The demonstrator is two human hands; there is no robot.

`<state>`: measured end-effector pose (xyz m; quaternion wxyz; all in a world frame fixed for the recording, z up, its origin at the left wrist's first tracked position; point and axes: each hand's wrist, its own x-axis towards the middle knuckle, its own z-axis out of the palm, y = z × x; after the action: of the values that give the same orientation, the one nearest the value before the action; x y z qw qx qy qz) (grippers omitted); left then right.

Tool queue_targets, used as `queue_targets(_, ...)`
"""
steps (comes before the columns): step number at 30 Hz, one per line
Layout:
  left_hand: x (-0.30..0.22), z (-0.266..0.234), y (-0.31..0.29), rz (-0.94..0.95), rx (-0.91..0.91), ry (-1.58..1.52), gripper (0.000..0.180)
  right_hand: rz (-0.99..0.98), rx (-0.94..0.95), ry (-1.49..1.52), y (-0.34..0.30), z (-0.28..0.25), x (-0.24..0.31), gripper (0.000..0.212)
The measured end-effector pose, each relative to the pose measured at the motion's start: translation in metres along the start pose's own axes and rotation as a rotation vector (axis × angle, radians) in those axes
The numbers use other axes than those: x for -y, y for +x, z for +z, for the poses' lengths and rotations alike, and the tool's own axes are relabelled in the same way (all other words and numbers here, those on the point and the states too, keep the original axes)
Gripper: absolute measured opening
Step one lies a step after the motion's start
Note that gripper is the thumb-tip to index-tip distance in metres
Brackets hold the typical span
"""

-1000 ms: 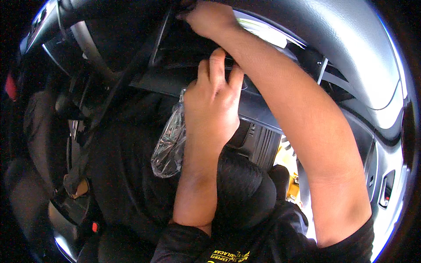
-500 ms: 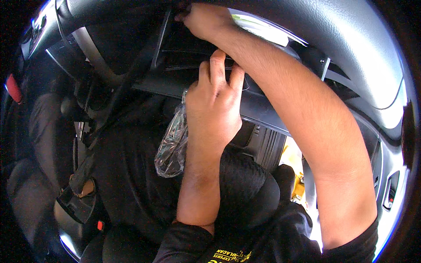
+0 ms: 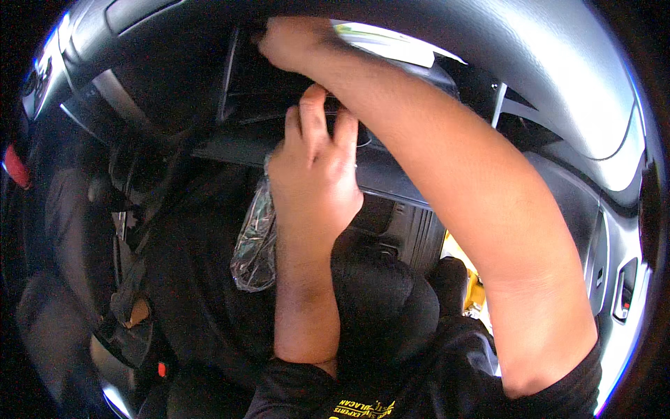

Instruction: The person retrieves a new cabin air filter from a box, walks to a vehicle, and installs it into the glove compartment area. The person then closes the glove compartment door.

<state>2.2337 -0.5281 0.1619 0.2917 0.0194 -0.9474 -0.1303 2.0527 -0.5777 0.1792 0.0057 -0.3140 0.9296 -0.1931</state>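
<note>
I am inside a car, looking down at the open dark compartment (image 3: pixel 279 105) under the grey dashboard (image 3: pixel 558 77). My left hand (image 3: pixel 314 174) reaches up to the compartment's lower edge, fingers stretched against the dark panel (image 3: pixel 391 174). A crumpled clear plastic bag (image 3: pixel 255 237) hangs from under its palm. My right hand (image 3: pixel 293 42) crosses over the left arm and reaches into the top of the opening. Its fingertips are hidden in the dark recess.
The black seat and seat belt buckle (image 3: pixel 129 314) lie at the left. A grey door panel with a handle (image 3: pixel 621 293) curves along the right. My knees in dark trousers (image 3: pixel 391 300) fill the middle, and something yellow (image 3: pixel 474 293) shows on the floor.
Both hands stay at the compartment. The view has shifted a little, so hands and bag sit slightly lower and further left in the picture.
</note>
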Motion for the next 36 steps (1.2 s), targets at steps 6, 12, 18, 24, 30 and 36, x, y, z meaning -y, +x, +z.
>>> queue_targets(6,0.001,-0.007,-0.007,-0.02,0.051,0.066,0.059,-0.017,0.086,0.071,-0.029,-0.022,0.011,0.041)
queue_targets(12,-0.005,-0.014,-0.003,-0.051,0.116,0.092,0.066,-0.007,-0.108,0.099,-0.021,-0.009,0.01,0.038)
queue_targets(18,-0.003,-0.014,-0.008,-0.05,0.117,0.106,0.071,0.065,-0.243,0.281,-0.025,0.005,0.011,0.042)
queue_targets(24,-0.002,-0.012,-0.006,-0.054,0.139,0.064,0.075,0.066,-0.247,0.279,-0.023,0.007,0.007,0.043)
queue_targets(30,-0.009,-0.014,-0.004,-0.047,0.135,0.07,0.072,0.139,-0.216,0.294,-0.013,0.017,0.004,0.043)
queue_targets(36,-0.006,-0.016,-0.007,-0.054,0.127,0.145,0.071,0.099,0.005,0.504,-0.04,-0.015,0.015,0.05)
